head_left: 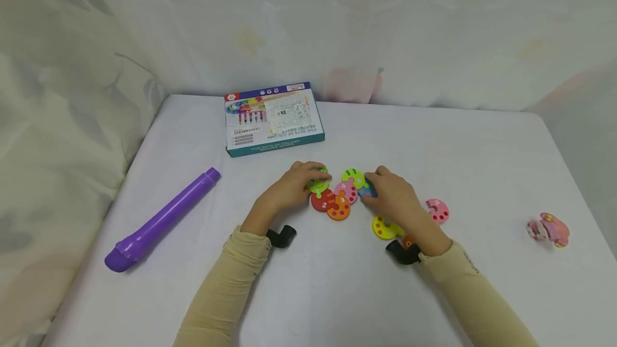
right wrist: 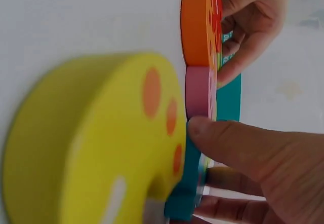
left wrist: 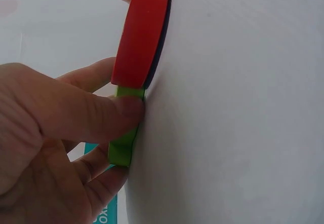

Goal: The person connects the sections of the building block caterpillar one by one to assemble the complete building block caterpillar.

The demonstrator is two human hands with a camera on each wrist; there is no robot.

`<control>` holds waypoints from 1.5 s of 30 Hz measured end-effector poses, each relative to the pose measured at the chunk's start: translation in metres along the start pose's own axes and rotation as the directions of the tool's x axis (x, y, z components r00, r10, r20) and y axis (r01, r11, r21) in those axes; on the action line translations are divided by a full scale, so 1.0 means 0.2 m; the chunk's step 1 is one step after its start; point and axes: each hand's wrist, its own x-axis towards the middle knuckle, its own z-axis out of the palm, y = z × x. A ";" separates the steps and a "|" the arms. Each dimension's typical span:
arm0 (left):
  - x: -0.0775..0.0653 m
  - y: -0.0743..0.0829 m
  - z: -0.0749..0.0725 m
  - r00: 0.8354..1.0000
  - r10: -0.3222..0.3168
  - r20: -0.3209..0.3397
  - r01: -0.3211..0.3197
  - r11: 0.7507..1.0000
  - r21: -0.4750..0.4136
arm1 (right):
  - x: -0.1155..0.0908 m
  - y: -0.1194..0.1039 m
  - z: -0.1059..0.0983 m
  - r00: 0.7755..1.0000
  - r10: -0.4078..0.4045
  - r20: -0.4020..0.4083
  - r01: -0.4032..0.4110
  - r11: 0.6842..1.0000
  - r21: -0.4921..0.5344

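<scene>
From the head view you see the whole curved row of numbered pieces lying mid-worktop [head_left: 337, 293]: green face piece [head_left: 318, 185], red piece [head_left: 322, 203], orange piece [head_left: 339, 210], pink piece [head_left: 348, 193], green striped piece [head_left: 353, 175] and blue piece [head_left: 368, 190]. Only there do you find the purple microphone-shaped stick [head_left: 164, 218] at left and the small pink toy [head_left: 553, 229] at right. Your wrist views give what the head view hides: the pieces' thick side walls, and your thumbs on the near edges.

Your left grip [head_left: 289, 186] is nearly closed, pinching the green face piece between thumb and fingers, beside the red piece. Your right grip [head_left: 395, 191] pinches the blue piece at the row's other end, thumb against its teal side.

The pieces have smooth, solid-coloured sides and rounded outlines, with knobs and notches fitting neighbours together. A yellow piece [right wrist: 126, 133] with reddish dots fills the right wrist's foreground; near it, partly behind your right wrist, is a dotted pink "9" piece [head_left: 438, 210]. The flat printed box [head_left: 275, 122] has a teal edge; the worktop is smooth and white.
</scene>
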 end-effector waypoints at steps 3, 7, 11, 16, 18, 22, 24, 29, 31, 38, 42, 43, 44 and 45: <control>0.00 0.00 0.00 1.000 -0.006 0.001 0.006 1.000 -0.001 | -0.02 0.02 -0.01 1.000 0.002 0.000 -0.002 1.000 0.004; 0.00 0.00 0.00 1.000 -0.014 0.010 0.014 1.000 -0.006 | -0.09 0.04 -0.02 0.998 0.012 -0.068 -0.012 1.000 -0.003; 0.00 0.00 0.00 1.000 -0.017 0.008 0.017 1.000 -0.006 | -0.21 0.02 -0.02 0.994 0.049 -0.101 -0.050 0.999 -0.006; 0.01 0.00 0.00 1.000 -0.018 0.006 0.018 1.000 -0.005 | -0.32 -0.01 0.01 0.994 0.096 -0.052 -0.100 0.992 -0.081; 0.01 0.00 0.00 1.000 -0.019 0.005 0.019 1.000 -0.007 | -0.35 -0.02 0.03 0.995 0.094 -0.040 -0.098 0.988 -0.115; 0.00 0.00 0.01 1.000 -0.019 0.008 0.019 1.000 -0.007 | -0.37 -0.03 0.07 0.997 0.064 -0.034 -0.068 0.988 -0.142; 0.00 0.00 0.00 1.000 -0.016 0.011 0.016 1.000 -0.006 | -0.38 -0.03 0.08 0.998 0.042 -0.041 -0.047 0.990 -0.135; 0.01 0.00 0.00 1.000 -0.012 0.010 0.012 1.000 -0.011 | -0.38 -0.04 0.10 0.998 -0.015 -0.067 0.009 0.996 -0.088; 0.01 0.00 0.00 1.000 -0.014 0.010 0.014 1.000 -0.011 | -0.37 -0.04 0.10 0.997 -0.033 -0.075 0.028 0.997 -0.072; 0.01 -0.02 0.01 1.000 -0.003 0.010 0.003 1.000 -0.011 | -0.35 0.02 0.09 0.995 -0.030 -0.094 0.026 0.999 -0.042; 0.01 -0.02 0.00 1.000 0.001 0.010 -0.001 1.000 -0.009 | -0.32 0.08 0.07 0.990 -0.036 -0.135 0.033 0.999 -0.025; 0.01 -0.02 0.00 1.000 0.002 0.011 -0.002 1.000 -0.009 | -0.32 0.09 0.06 0.989 -0.042 -0.143 0.039 0.999 -0.019; 0.01 -0.02 0.00 1.000 0.003 0.011 -0.003 1.000 -0.009 | -0.30 0.10 0.05 0.987 -0.051 -0.149 0.049 0.999 -0.014; 0.01 -0.02 0.00 1.000 0.002 0.010 -0.002 1.000 -0.009 | -0.29 0.11 0.05 0.986 -0.061 -0.154 0.060 0.998 -0.010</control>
